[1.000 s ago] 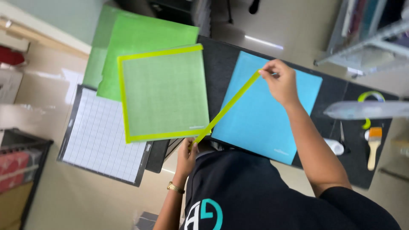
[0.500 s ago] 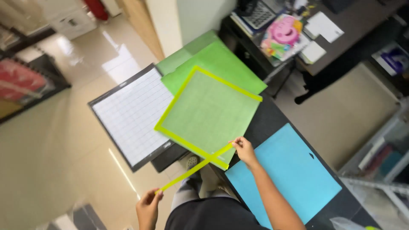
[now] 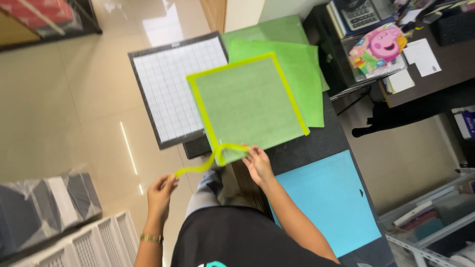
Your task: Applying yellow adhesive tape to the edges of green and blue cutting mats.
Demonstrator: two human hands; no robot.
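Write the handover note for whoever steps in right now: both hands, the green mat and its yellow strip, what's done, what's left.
Left hand: pinches the free end of the yellow strip, held off the table edge.
Right hand: fingers on the near edge of the green mat, where the strip comes away.
The green mat lies on the dark table, over a white grid mat and green sheets; a blue mat lies nearer.
Done: strip is off most of the near edge.
Left: yellow border remains on the other three sides.
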